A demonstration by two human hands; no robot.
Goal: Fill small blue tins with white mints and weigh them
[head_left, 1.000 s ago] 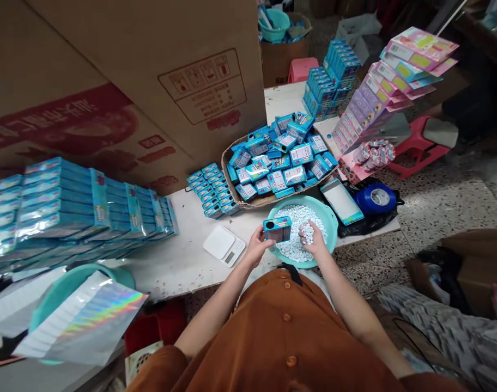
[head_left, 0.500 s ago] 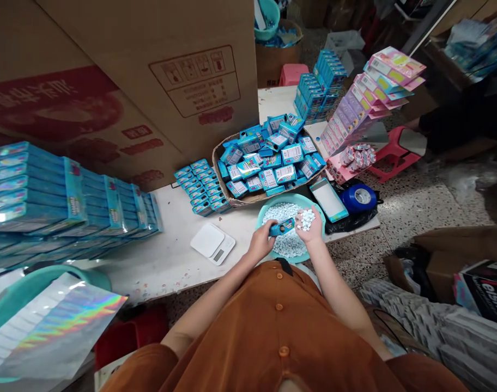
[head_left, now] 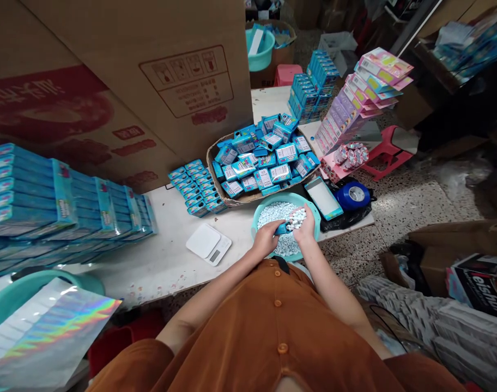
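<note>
The left hand (head_left: pixel 265 239) grips a small blue box (head_left: pixel 280 230), mostly hidden, its long axis lying crosswise with one end pointing at the right hand (head_left: pixel 305 227). That hand cups a pile of pale candies (head_left: pixel 296 219) against the box's end, both over a teal basin (head_left: pixel 285 197) heaped with more candies. On the counter (head_left: pixel 167 272) sit a white digital scale (head_left: pixel 208 244) to the left and, farther off, a cardboard tray (head_left: pixel 211 174) piled with blue boxes.

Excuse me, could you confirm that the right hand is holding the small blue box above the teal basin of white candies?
Not quite: the head view shows the small blue box in the left hand, not the right hand. The box is indeed above the teal basin of white candies.
</note>
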